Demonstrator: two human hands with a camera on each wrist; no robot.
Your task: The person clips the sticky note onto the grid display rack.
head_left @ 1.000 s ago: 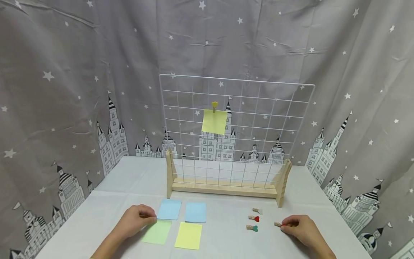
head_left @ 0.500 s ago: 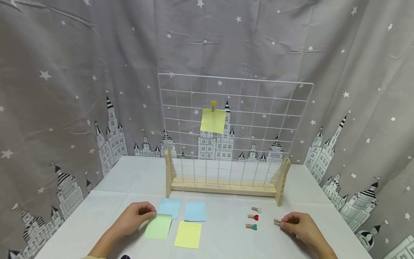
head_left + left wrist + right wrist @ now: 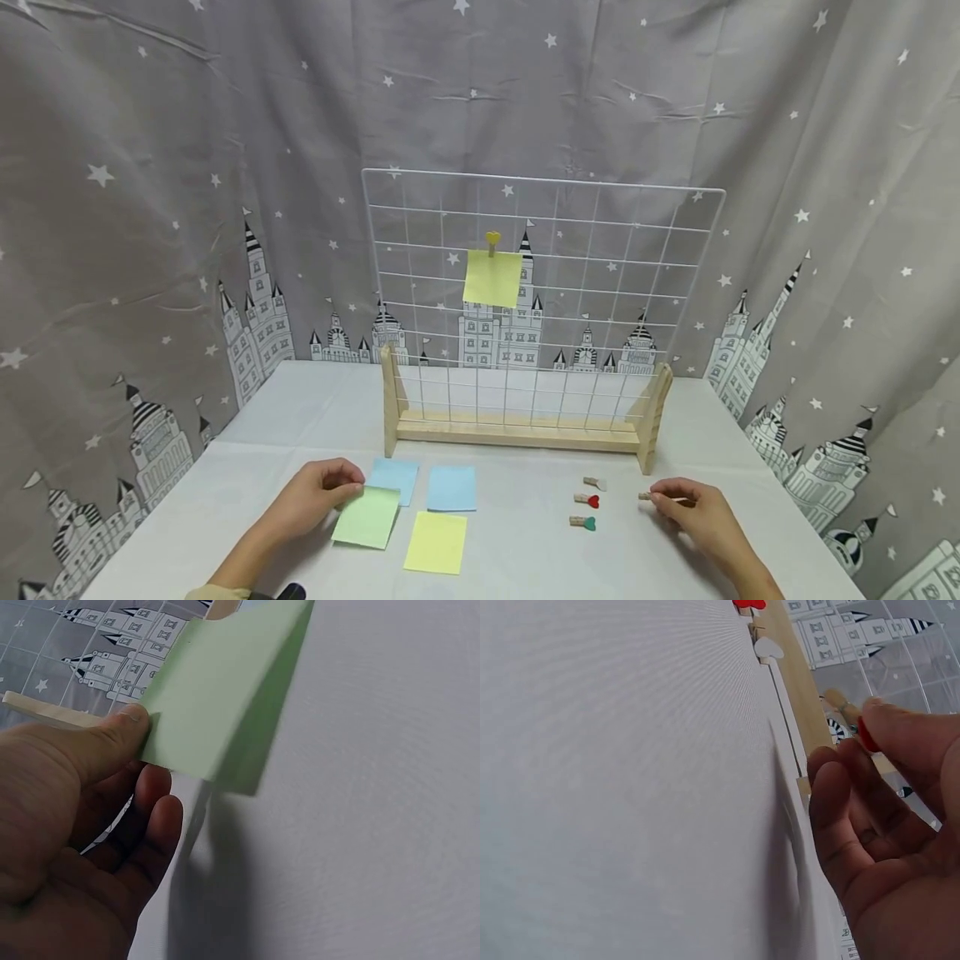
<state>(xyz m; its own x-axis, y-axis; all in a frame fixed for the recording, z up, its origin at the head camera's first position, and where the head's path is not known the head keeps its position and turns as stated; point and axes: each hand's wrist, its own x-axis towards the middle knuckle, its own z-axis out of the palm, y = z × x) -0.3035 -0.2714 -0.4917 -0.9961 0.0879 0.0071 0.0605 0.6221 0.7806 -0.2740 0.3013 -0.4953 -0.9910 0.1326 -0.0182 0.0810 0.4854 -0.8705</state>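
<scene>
Green note (image 3: 206, 697) + peg (image 3: 843, 706), 1 per hand.
L hand (image 3: 309, 498) pinches note at corner, sheet tilted, partly raised off desk (image 3: 525, 533); R hand (image 3: 699, 515) pinches red-heart peg, nr 3 more pegs (image 3: 585, 500).

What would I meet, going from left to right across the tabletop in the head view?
Left hand, green square paper note, yellow square paper note, wooden clothespin with green heart, held wooden clothespin, right hand.

text: none legible | labels, brands: none | numbers, signs: none
</scene>
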